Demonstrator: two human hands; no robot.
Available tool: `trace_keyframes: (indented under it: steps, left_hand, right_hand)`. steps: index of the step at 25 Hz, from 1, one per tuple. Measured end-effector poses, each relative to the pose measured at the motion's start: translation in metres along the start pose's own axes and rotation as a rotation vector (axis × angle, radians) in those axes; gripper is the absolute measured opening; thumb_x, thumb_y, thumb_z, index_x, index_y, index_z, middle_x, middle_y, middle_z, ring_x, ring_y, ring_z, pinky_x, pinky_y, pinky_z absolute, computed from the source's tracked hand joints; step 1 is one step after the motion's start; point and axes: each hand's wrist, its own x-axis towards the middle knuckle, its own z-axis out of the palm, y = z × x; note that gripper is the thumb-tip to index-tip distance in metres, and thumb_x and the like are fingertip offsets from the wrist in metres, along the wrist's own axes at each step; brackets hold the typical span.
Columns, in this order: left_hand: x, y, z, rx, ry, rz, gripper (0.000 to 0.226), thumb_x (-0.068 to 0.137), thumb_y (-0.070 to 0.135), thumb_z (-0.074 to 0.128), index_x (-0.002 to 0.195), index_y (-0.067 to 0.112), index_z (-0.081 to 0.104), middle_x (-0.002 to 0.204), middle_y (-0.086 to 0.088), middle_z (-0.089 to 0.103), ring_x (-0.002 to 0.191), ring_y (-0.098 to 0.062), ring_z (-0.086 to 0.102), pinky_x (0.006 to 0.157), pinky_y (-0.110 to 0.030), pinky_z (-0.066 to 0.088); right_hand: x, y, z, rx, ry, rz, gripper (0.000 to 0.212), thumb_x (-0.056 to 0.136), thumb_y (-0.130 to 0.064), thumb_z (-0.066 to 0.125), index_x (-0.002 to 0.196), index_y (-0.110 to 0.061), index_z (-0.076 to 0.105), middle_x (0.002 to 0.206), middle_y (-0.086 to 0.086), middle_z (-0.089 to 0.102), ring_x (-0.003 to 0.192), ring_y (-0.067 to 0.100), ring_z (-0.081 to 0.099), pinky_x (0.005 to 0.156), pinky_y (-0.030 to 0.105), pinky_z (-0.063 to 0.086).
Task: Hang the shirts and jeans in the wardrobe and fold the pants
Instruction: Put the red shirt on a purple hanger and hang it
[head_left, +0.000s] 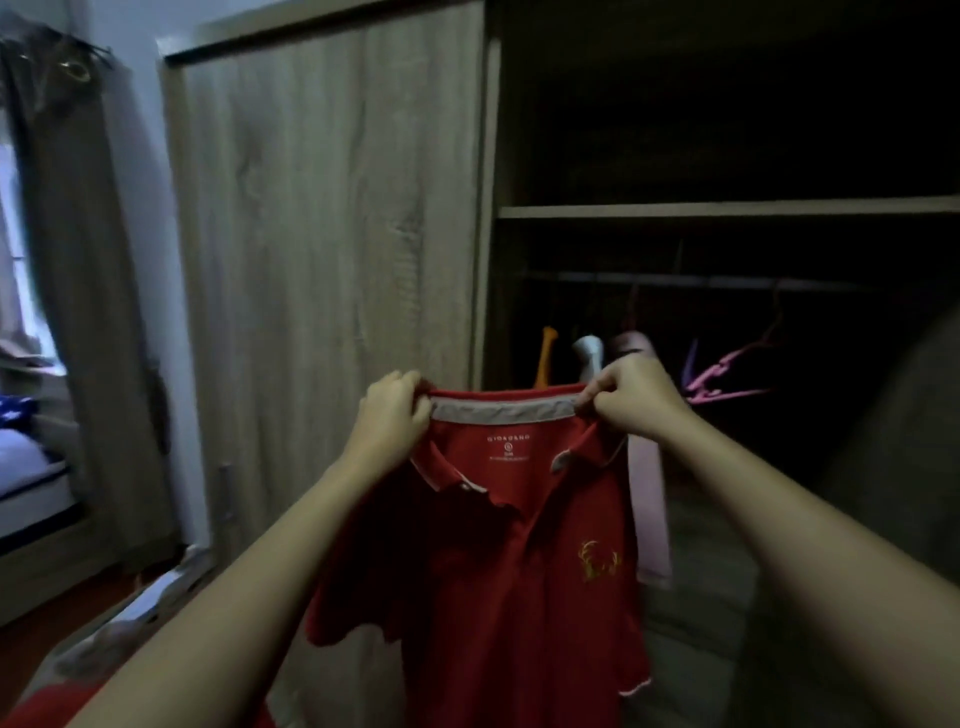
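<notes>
1. Your left hand (392, 415) and right hand (631, 400) each gripped the collar of a red polo shirt (493, 561), with your fingers curled round the fabric at either end.
2. The shirt hung below your fingers, its front towards you.
3. Just behind your right fingers hung a pink garment (649, 509).
4. Beyond them, pink hangers (727, 376) hung from the wardrobe rail (701, 281).
5. The wardrobe door (332, 208) stood beyond your left fingers.

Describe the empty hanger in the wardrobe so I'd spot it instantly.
Inside the open wardrobe, find the rail under the shelf. Right of the right hand hangs the pink hanger, tilted and bare, unlike the pink garment draped beside it.
</notes>
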Motion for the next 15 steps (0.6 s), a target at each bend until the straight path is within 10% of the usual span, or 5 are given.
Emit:
trace_keyframes:
  steps: [7, 15]
  left_hand:
    - [0.009, 0.092, 0.084, -0.259, -0.301, 0.154, 0.040, 0.075, 0.024, 0.043, 0.099, 0.012, 0.072, 0.094, -0.008, 0.067, 0.090, -0.025, 0.061, 0.079, -0.033, 0.047]
    - [0.063, 0.169, 0.140, -0.467, -0.554, 0.194, 0.020, 0.086, 0.034, 0.059, 0.096, 0.021, 0.072, 0.076, 0.002, 0.072, 0.069, -0.003, 0.066, 0.067, -0.024, 0.051]
  right_hand:
    - [-0.035, 0.107, -0.058, -0.107, 0.026, 0.257, 0.039, 0.072, 0.004, 0.052, 0.071, -0.027, 0.075, 0.064, -0.004, 0.068, 0.042, -0.001, 0.057, 0.045, 0.009, 0.043]
    - [-0.011, 0.166, -0.111, -0.279, -0.013, 0.164, 0.037, 0.073, 0.000, 0.050, 0.086, -0.021, 0.076, 0.106, -0.001, 0.070, 0.094, 0.014, 0.066, 0.085, 0.027, 0.054]
